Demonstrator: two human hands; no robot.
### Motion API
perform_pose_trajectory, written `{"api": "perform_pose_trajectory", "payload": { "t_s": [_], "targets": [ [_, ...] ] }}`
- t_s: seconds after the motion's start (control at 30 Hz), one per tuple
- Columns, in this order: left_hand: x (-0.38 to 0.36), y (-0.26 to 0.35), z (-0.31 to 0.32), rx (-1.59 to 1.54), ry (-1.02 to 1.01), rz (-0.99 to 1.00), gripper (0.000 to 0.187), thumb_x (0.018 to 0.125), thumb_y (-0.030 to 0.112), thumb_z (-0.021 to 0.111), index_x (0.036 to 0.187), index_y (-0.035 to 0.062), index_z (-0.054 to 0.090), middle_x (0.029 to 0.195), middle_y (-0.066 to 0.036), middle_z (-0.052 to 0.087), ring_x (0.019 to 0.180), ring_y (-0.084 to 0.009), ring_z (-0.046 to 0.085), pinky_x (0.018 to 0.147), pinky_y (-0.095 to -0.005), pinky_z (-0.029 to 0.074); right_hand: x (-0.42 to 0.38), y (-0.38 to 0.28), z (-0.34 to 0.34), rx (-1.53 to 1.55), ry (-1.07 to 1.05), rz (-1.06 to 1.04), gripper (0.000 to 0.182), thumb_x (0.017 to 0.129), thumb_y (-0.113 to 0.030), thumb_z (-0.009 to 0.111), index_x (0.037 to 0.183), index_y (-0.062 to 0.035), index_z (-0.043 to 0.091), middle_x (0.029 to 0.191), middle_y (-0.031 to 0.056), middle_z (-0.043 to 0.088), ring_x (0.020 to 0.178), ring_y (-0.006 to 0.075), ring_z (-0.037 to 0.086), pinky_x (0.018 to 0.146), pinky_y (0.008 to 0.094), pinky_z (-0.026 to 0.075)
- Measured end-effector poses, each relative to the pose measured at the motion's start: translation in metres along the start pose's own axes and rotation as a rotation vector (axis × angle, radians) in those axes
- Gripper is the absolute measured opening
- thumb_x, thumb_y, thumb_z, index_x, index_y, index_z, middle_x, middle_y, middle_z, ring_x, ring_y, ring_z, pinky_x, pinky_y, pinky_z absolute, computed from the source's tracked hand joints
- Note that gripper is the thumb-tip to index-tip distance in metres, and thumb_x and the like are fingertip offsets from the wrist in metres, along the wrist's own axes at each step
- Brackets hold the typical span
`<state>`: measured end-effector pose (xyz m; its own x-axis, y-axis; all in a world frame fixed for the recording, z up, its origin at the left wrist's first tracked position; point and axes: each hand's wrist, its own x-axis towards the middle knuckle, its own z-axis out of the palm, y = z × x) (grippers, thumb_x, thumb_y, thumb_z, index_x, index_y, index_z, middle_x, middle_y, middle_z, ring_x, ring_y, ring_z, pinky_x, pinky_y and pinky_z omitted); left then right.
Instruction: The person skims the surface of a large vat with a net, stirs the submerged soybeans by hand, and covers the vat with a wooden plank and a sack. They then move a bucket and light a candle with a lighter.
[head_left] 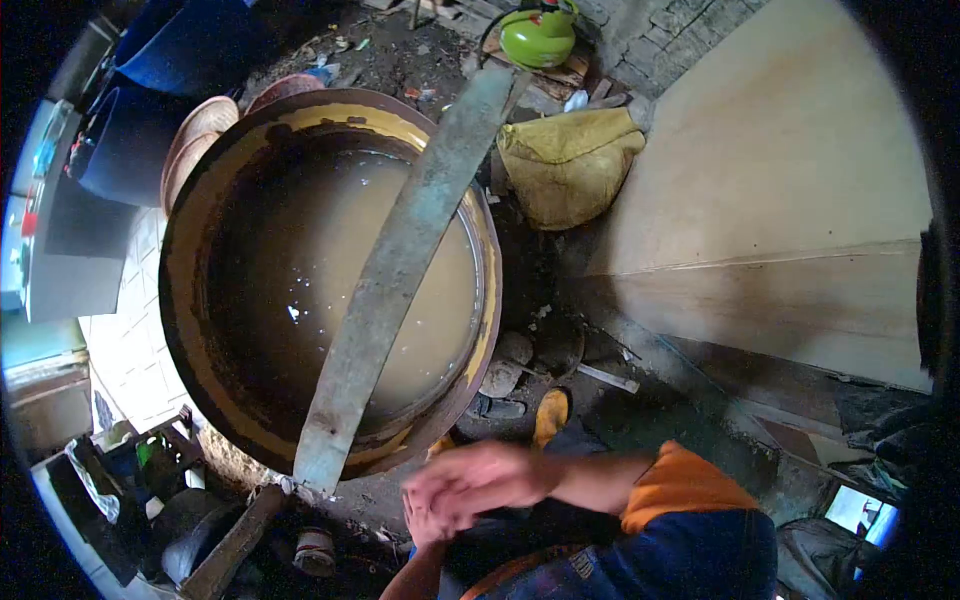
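Observation:
My right hand (482, 482) is smeared by motion and lies across my left hand (428, 522), just in front of my body. The two hands appear to touch. My left hand's fingers are mostly covered, and nothing held shows in either hand. Ahead of them stands a large round vat (178, 300) with a dark, yellow-streaked rim. Cloudy tan liquid (320, 250) with white flecks of foam fills its lower part. A long, worn grey-green plank (385, 280) rests across the rim, its near end a little left of my hands.
Blue barrels (125, 150) and round woven trays (205, 125) stand behind the vat, left. A green gas cylinder (538, 40) and yellow sack (570, 165) lie beyond, right. A wooden panel (770, 180) leans at right. Clutter and a wooden beam (235, 540) are lower left.

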<state>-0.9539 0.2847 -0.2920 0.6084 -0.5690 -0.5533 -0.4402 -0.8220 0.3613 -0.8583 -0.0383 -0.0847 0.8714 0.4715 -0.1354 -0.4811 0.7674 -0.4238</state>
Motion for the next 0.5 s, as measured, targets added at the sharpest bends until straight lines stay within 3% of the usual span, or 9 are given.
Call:
{"api": "perform_pose_trajectory", "payload": {
  "t_s": [0.03,0.07,0.1,0.13,0.2,0.27,0.4,0.47,0.5],
  "targets": [
    [0.005,0.028,-0.033,-0.056,0.004,-0.152,0.066,0.079,0.049,0.053,0.133,0.0155,0.035,0.136,-0.021,0.032,0.126,-0.0388,0.028,0.102,-0.0464,0.026,-0.022,-0.012,-0.025,-0.095,-0.032,-0.101,0.039,0.088,-0.009,0.050,0.125,0.0011,0.041,0.104,0.0170,0.058,0.085,0.0174,0.060,0.072,0.0274,0.050],
    [0.010,0.048,-0.057,-0.110,0.009,-0.303,0.066,0.079,0.050,0.053,0.134,0.0170,0.034,0.137,-0.023,0.029,0.126,-0.0401,0.027,0.102,-0.0470,0.025,-0.037,-0.023,-0.046,0.010,0.122,-0.254,0.031,0.088,-0.012,0.051,0.115,0.0011,0.048,0.090,0.0158,0.062,0.071,0.0172,0.061,0.063,0.0292,0.051],
    [0.013,0.051,-0.064,-0.152,-0.047,-0.307,0.068,0.080,0.051,0.051,0.135,0.0160,0.033,0.138,-0.026,0.025,0.127,-0.0424,0.024,0.103,-0.0476,0.023,-0.044,-0.042,-0.066,0.100,0.290,-0.351,0.026,0.088,-0.019,0.051,0.106,0.0011,0.051,0.080,0.0136,0.061,0.065,0.0166,0.060,0.055,0.0302,0.050],
    [0.016,0.053,-0.062,-0.150,-0.054,-0.302,0.068,0.080,0.051,0.051,0.135,0.0160,0.033,0.138,-0.026,0.025,0.127,-0.0424,0.024,0.103,-0.0476,0.023,-0.046,-0.052,-0.095,-0.077,0.592,-0.448,0.027,0.088,-0.025,0.051,0.100,-0.0009,0.052,0.073,0.0087,0.058,0.061,0.0152,0.057,0.053,0.0279,0.047],
    [0.018,0.055,-0.057,-0.125,-0.044,-0.295,0.068,0.080,0.051,0.052,0.135,0.0165,0.032,0.138,-0.025,0.025,0.127,-0.0426,0.024,0.103,-0.0477,0.023,-0.049,-0.055,-0.182,-0.182,1.084,-0.497,0.024,0.087,-0.026,0.052,0.099,-0.0047,0.053,0.070,0.0051,0.055,0.059,0.0144,0.055,0.051,0.0260,0.045],
    [0.021,0.058,-0.055,-0.105,-0.062,-0.302,0.068,0.079,0.051,0.052,0.135,0.0168,0.033,0.138,-0.025,0.025,0.127,-0.0430,0.024,0.103,-0.0478,0.023,-0.063,-0.038,-0.285,-0.062,1.317,-0.442,0.021,0.087,-0.020,0.053,0.103,-0.0074,0.052,0.083,0.0064,0.057,0.067,0.0170,0.057,0.055,0.0280,0.048],
    [0.025,0.064,-0.058,-0.042,-0.120,-0.343,0.069,0.079,0.050,0.053,0.135,0.0141,0.034,0.137,-0.027,0.027,0.127,-0.0434,0.025,0.103,-0.0484,0.023,-0.096,0.009,-0.462,-0.062,1.356,-0.192,0.026,0.087,-0.023,0.052,0.109,-0.0093,0.050,0.091,0.0037,0.057,0.080,0.0184,0.057,0.065,0.0324,0.048],
    [0.026,0.065,-0.055,-0.003,-0.108,-0.300,0.069,0.079,0.049,0.053,0.135,0.0120,0.033,0.134,-0.029,0.028,0.126,-0.0444,0.026,0.103,-0.0491,0.023,-0.112,0.037,-0.551,-0.844,1.274,0.093,0.037,0.086,-0.031,0.053,0.117,-0.0118,0.047,0.104,0.0026,0.055,0.094,0.0219,0.052,0.079,0.0386,0.044],
    [0.029,0.070,-0.059,0.012,-0.114,-0.302,0.067,0.079,0.042,0.056,0.135,0.0130,0.034,0.134,-0.029,0.029,0.124,-0.0463,0.027,0.101,-0.0494,0.027,-0.112,0.036,-0.570,-0.836,1.266,0.104,0.037,0.086,-0.031,0.053,0.117,-0.0118,0.047,0.104,0.0026,0.055,0.094,0.0219,0.052,0.079,0.0386,0.044]
  ]
}}
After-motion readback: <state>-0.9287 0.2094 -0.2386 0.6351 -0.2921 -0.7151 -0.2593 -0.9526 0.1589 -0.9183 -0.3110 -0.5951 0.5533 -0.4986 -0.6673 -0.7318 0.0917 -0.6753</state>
